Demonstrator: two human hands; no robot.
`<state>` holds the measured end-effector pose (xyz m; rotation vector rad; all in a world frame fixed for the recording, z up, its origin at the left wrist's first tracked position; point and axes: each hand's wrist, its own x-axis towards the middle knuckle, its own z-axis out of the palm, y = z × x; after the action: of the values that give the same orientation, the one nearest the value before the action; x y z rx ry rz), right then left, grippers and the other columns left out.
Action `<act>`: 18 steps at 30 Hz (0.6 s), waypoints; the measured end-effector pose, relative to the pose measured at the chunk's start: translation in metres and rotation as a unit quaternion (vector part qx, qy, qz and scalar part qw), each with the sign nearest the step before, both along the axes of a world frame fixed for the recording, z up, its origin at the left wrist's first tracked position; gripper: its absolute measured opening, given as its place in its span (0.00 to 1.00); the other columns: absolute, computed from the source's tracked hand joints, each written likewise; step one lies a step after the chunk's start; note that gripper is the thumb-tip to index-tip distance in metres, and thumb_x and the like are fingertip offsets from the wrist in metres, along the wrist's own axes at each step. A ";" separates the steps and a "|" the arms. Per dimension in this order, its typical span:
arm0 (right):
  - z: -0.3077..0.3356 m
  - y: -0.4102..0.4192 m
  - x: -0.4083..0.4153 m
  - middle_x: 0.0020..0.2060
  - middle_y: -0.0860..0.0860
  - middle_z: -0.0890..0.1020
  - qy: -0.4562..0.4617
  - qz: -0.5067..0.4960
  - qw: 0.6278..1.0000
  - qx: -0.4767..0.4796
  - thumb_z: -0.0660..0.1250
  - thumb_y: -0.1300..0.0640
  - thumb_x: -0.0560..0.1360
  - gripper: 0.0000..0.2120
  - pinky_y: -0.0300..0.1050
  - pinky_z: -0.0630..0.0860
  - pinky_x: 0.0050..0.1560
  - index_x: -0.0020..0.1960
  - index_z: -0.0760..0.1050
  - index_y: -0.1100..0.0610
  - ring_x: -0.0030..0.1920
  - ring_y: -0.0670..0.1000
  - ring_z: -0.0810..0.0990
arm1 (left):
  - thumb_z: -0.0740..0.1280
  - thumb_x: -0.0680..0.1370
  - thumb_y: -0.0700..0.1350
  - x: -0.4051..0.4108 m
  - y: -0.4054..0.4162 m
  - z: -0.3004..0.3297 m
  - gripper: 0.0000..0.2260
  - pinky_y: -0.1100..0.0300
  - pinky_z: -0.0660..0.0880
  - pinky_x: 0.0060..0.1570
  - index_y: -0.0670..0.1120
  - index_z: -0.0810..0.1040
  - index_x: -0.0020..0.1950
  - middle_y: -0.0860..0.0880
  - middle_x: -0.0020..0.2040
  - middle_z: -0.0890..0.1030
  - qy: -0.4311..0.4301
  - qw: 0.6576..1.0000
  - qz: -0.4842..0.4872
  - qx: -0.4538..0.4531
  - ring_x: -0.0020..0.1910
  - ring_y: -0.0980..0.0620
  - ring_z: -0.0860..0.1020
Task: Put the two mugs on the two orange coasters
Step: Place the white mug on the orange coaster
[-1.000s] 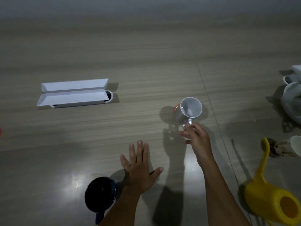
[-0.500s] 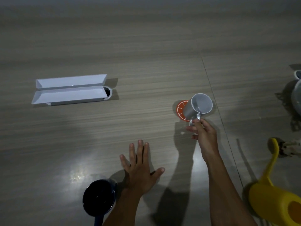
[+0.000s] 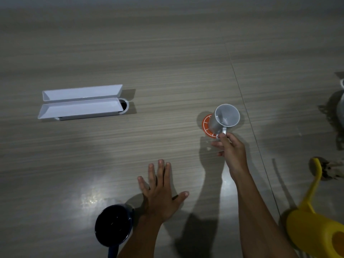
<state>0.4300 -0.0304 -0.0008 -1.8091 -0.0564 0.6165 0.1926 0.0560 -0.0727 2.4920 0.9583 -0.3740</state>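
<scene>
Worktop, wood-grain, dim. White trays, two, side by side at left. Yellow watering can, lower right. Dark mug, near edge, just beside left hand, which lies flat, fingers spread, holding nothing. Grey mug, tilted, over orange coaster; contact unclear. Right hand pinches its handle.

We have a single view, from the head, looking forward and steeply down at the wood-grain surface. It sits close above both forearms, which enter from the lower edge of the frame; wide-angle curvature bends the far edge.
</scene>
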 end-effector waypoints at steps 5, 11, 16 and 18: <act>0.000 -0.001 0.001 0.40 0.47 0.90 0.011 0.005 1.000 -0.013 0.66 0.49 0.81 0.06 0.44 0.75 0.36 0.48 0.81 0.46 0.43 0.45 0.88 | 0.51 0.71 0.78 0.000 0.001 0.001 0.48 0.35 0.25 0.67 0.53 0.34 0.79 0.52 0.80 0.31 0.004 1.000 -0.004 0.005 0.77 0.42 0.30; 0.002 -0.004 -0.005 0.36 0.46 0.89 0.017 0.009 0.999 -0.034 0.67 0.55 0.80 0.06 0.43 0.72 0.33 0.50 0.78 0.44 0.37 0.46 0.88 | 0.50 0.70 0.78 0.001 0.001 0.006 0.48 0.35 0.23 0.66 0.54 0.31 0.77 0.52 0.78 0.28 0.001 1.000 -0.002 -0.003 0.75 0.44 0.26; -0.001 -0.025 -0.038 0.40 0.51 0.88 0.006 -0.016 0.999 -0.047 0.68 0.57 0.79 0.10 0.41 0.73 0.32 0.51 0.75 0.41 0.34 0.48 0.88 | 0.51 0.69 0.78 0.000 0.003 0.010 0.48 0.38 0.19 0.63 0.56 0.29 0.76 0.53 0.77 0.26 -0.008 1.000 0.003 -0.021 0.73 0.46 0.23; -0.005 -0.038 -0.058 0.44 0.54 0.87 -0.004 -0.006 0.998 -0.062 0.69 0.58 0.80 0.10 0.43 0.75 0.37 0.51 0.77 0.42 0.38 0.51 0.88 | 0.52 0.71 0.76 -0.004 0.006 0.013 0.46 0.36 0.25 0.66 0.57 0.31 0.77 0.53 0.78 0.28 -0.013 1.000 -0.006 -0.019 0.75 0.45 0.26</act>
<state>0.3715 -0.0686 -0.0057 -1.9303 -0.0128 0.6147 0.1890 0.0624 -0.0601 2.4632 0.9175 -0.3583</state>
